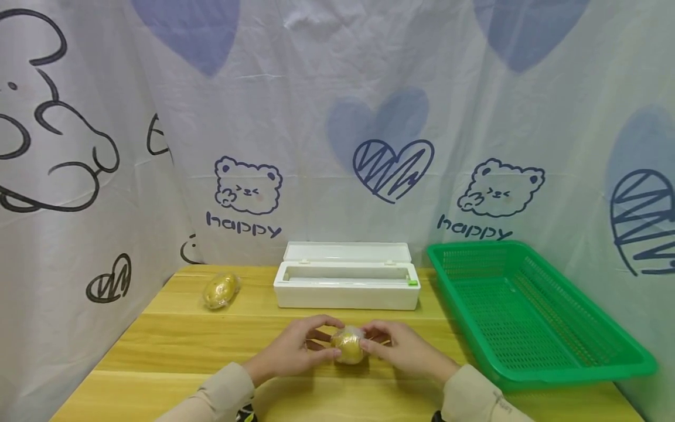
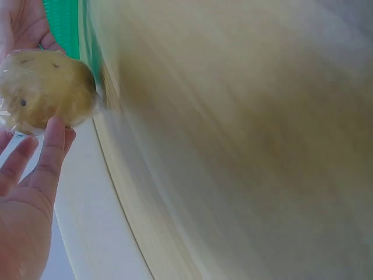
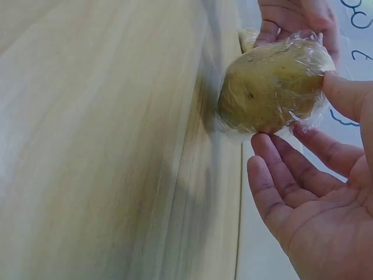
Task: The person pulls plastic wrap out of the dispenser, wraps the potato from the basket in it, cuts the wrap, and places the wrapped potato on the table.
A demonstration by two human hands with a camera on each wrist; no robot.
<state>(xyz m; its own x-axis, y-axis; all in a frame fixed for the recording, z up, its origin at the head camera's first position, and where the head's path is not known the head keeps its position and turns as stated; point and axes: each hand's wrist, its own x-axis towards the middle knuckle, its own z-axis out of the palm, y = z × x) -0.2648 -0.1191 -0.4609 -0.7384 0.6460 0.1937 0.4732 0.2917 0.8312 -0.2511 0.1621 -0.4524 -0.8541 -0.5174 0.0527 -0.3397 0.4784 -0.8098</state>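
A potato wrapped in clear cling film (image 1: 348, 346) is held between both hands just in front of the white box. My left hand (image 1: 303, 347) grips it from the left, with thumb and fingertips at its side. From the right, my right hand (image 1: 405, 348) pinches the same potato, its thumb on the film and its fingertips beneath, as the right wrist view shows. Crinkled film bunches on the potato (image 3: 274, 87) at the thumb side. In the left wrist view, dark spots mark the potato (image 2: 46, 90) through the film.
Behind the hands stands a white cling film dispenser (image 1: 347, 294), its lid raised and a green slider at its right end. A second wrapped potato (image 1: 221, 291) lies at the back left. At the right sits a green plastic basket (image 1: 575, 375) on the wooden table (image 1: 174, 346).
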